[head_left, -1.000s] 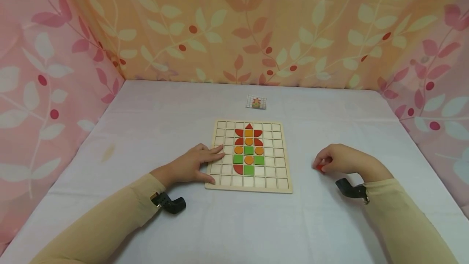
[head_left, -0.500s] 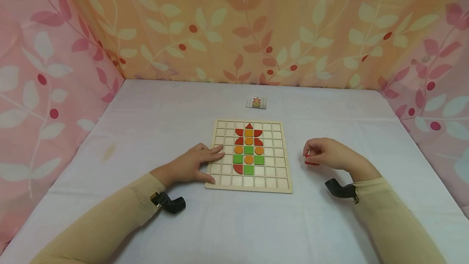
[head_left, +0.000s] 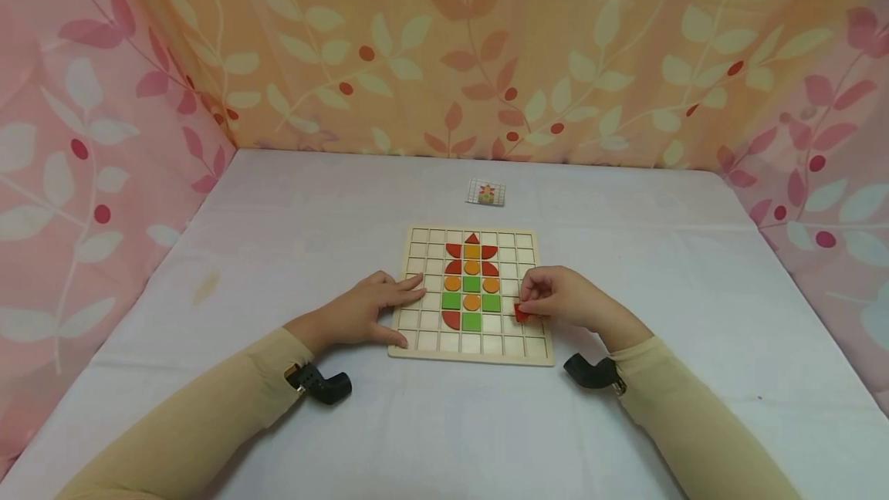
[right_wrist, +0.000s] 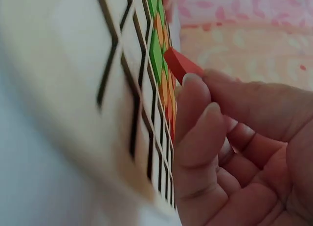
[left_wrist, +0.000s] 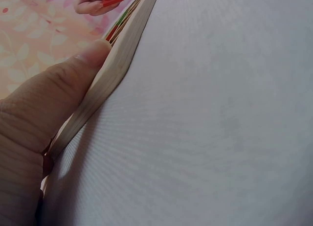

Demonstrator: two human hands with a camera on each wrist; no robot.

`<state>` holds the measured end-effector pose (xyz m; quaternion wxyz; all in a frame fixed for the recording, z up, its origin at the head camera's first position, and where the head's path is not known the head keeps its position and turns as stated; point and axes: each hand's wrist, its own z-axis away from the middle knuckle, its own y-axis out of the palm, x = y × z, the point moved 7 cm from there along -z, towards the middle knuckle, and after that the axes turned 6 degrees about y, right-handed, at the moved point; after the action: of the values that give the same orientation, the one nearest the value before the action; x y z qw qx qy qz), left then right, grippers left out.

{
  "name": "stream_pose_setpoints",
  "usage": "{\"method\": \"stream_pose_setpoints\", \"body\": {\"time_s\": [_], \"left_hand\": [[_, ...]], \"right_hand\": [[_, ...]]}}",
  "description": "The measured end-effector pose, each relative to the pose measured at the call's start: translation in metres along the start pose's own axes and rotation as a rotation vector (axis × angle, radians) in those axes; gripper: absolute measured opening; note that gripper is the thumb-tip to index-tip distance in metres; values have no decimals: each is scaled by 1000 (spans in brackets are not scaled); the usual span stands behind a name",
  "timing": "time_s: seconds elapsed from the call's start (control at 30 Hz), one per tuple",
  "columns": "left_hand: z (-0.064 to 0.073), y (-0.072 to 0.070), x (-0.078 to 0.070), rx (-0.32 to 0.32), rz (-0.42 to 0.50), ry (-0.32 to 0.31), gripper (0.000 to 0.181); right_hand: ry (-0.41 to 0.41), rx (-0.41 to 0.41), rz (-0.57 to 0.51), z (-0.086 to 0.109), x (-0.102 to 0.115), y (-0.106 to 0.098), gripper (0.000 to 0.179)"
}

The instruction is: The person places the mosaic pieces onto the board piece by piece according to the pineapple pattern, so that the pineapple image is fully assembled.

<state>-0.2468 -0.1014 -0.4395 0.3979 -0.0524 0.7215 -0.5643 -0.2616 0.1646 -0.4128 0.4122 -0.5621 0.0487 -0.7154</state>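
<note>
A pale wooden grid board [head_left: 517, 346] lies on the white cloth, with red, orange and green flat pieces set in a column of its cells. My left hand [head_left: 357, 310] rests on its left edge with fingers spread, and the thumb lies at the near left corner; the left wrist view shows the thumb on the board's rim [left_wrist: 116, 72]. Over the board's right side, my right hand [head_left: 566, 301] pinches a small red wooden piece [right_wrist: 181, 65] between thumb and fingertips. One red quarter-circle [head_left: 451, 320] sits left of a green square [head_left: 471, 322] in the lowest filled row.
Behind the board lies a small card [head_left: 485, 193] printed with a coloured grid figure. Patterned cloth [head_left: 444, 60] walls the table's back and both sides. Each wrist carries a black camera mount [head_left: 590, 371].
My right hand has lifted the red piece off the cloth at the right and carried it left to above the board's right side. My left hand stays in place.
</note>
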Motion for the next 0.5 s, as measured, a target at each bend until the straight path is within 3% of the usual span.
{"method": "stream_pose_setpoints", "body": {"time_s": [0.23, 0.4, 0.5], "left_hand": [[0, -2, -1, -1, 3, -1, 83], [0, -2, -2, 1, -2, 1, 83], [0, -1, -1, -1, -2, 6, 83]], "right_hand": [[-30, 26, 8, -7, 15, 20, 14], [8, 50, -23, -13, 16, 32, 11], [19, 43, 10, -14, 17, 35, 11]]}}
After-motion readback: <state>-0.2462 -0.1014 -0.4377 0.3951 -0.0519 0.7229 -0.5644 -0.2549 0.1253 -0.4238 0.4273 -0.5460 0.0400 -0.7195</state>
